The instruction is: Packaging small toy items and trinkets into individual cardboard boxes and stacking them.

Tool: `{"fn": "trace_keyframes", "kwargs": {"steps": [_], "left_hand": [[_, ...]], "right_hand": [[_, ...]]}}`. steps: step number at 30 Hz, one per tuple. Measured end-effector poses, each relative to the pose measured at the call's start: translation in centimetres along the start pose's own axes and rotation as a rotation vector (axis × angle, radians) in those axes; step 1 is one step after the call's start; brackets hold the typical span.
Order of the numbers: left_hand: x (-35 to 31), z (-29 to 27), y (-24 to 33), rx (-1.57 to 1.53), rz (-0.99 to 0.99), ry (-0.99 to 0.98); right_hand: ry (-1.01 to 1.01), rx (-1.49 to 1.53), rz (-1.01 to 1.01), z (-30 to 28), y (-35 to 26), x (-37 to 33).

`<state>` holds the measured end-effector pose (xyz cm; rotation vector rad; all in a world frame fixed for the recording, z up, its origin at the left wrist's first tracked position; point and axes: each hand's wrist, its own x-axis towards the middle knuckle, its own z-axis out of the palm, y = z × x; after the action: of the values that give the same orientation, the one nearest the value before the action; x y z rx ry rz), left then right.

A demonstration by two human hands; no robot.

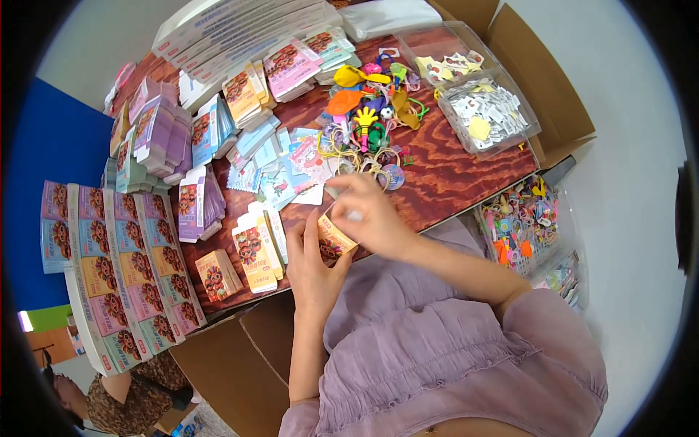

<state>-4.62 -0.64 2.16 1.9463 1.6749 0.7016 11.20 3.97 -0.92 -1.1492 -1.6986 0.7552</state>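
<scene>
My left hand (314,266) is wrapped round a small yellow-orange carton (333,237) with a printed cartoon figure, held at the table's front edge. Just above the carton's upper end is my right hand (371,218), slightly smeared, its fingers curled. Something small and whitish shows between them, but its kind is unclear. Beyond both hands lie pale blue and pink printed packets (280,171). A heap of small plastic toys and bands (368,135) lies farther back. To the left of my left hand stand flattened yellow cartons (256,251) and an orange carton stack (217,277).
Display boxes with carton-patterned fronts (120,273) line the left edge. Purple cartons (164,135) and long white boxes (240,36) are stacked behind. A clear bin of small paper pieces (488,116) sits at right, with a bin of toys (520,226) below. Another person (124,400) is at lower left.
</scene>
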Motion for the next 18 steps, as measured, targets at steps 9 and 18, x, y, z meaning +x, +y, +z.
{"fn": "trace_keyframes", "kwargs": {"steps": [9, 18], "left_hand": [[-1.0, -0.1, -1.4, -0.042, -0.004, 0.060], [-0.8, 0.0, -1.2, -0.065, -0.029, 0.058]], "right_hand": [[-0.025, -0.059, 0.192, -5.9, 2.0, -0.4], [0.036, -0.166, 0.142, -7.3, 4.4, 0.4]]}}
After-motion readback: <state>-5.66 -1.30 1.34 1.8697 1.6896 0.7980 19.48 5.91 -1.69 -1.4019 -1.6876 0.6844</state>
